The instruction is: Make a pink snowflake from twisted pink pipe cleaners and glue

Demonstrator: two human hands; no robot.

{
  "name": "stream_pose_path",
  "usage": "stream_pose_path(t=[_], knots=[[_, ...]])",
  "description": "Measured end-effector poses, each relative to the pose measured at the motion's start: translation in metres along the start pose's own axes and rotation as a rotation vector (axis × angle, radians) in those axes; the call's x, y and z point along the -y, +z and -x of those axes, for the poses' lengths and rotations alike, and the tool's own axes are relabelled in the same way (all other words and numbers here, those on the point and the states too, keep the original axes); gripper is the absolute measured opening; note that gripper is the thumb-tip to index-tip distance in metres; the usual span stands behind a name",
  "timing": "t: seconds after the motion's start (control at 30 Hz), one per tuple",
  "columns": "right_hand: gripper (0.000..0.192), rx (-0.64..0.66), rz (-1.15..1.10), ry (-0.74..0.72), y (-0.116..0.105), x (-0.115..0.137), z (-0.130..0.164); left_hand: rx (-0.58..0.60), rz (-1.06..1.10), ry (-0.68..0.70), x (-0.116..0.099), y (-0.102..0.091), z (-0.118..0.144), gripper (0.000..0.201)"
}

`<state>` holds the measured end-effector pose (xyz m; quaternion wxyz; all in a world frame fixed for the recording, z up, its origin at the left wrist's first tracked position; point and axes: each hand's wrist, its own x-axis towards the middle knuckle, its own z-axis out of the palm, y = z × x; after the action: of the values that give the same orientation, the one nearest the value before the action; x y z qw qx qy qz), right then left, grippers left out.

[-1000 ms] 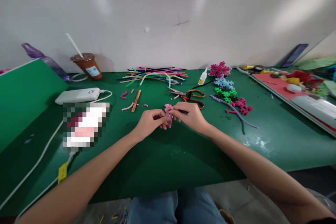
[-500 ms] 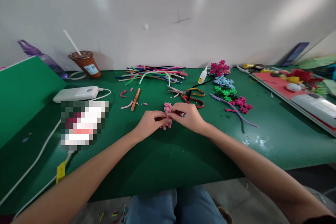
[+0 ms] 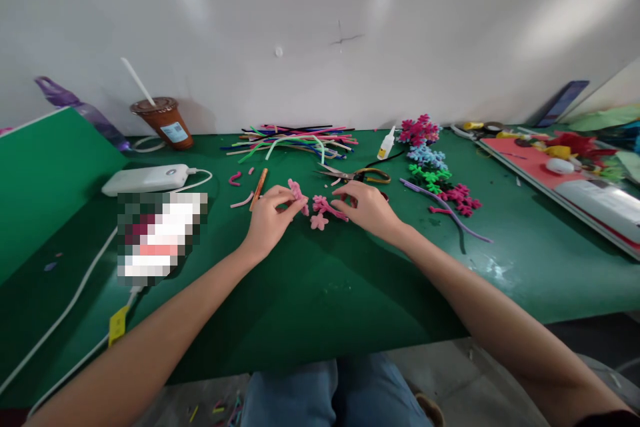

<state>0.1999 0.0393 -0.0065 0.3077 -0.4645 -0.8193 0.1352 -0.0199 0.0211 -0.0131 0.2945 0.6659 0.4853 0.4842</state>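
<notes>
Hands parted: left hand (image 3: 270,213) pinches a pink piece (image 3: 297,191), right hand (image 3: 367,207) fingers spread over pink flower shape (image 3: 324,209); loose piece could slip onto counter (image 3: 310,293).

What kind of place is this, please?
Probably a craft workbench: a green table against a white wall, with a pile of pipe cleaners, scissors and finished pipe-cleaner flowers.

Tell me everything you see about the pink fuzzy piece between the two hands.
The pink pipe-cleaner piece looks fuzzy and soft, bent into small flower-like lobes joined by a short stem. It lies flat on the green table. The right hand touches its right end with the fingertips. The left hand holds a separate smaller pink piece, apart from it.
</notes>
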Motion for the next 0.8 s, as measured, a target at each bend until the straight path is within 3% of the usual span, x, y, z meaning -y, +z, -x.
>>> stream_pose_path(t=[0.07, 0.23, 0.37, 0.47, 0.57, 0.67, 0.8], knots=[[0.021, 0.093, 0.108, -0.076, -0.002, -0.003, 0.001, -0.008, -0.018, -0.005, 0.003, -0.001, -0.002, 0.017], [0.046, 0.23, 0.371, -0.382, -0.004, -0.004, 0.005, 0.082, -0.072, -0.008, 0.006, 0.0, -0.002, 0.017], [0.03, 0.234, 0.461, -0.498, -0.003, -0.007, 0.005, 0.124, -0.115, -0.008, 0.008, 0.001, -0.001, 0.018], [0.028, 0.163, 0.377, -0.536, -0.004, -0.009, 0.004, 0.14, -0.137, -0.006, 0.01, 0.0, -0.001, 0.016], [0.027, -0.031, 0.139, -0.462, -0.007, -0.003, 0.003, 0.159, -0.148, 0.003, 0.01, 0.0, -0.001, 0.017], [0.02, -0.178, -0.188, -0.254, -0.009, 0.008, 0.003, 0.161, -0.157, 0.015, 0.008, 0.0, -0.001, 0.019], [0.019, -0.059, -0.58, 0.043, -0.01, 0.023, 0.003, 0.174, -0.147, 0.026, 0.0, -0.001, -0.001, 0.022]])
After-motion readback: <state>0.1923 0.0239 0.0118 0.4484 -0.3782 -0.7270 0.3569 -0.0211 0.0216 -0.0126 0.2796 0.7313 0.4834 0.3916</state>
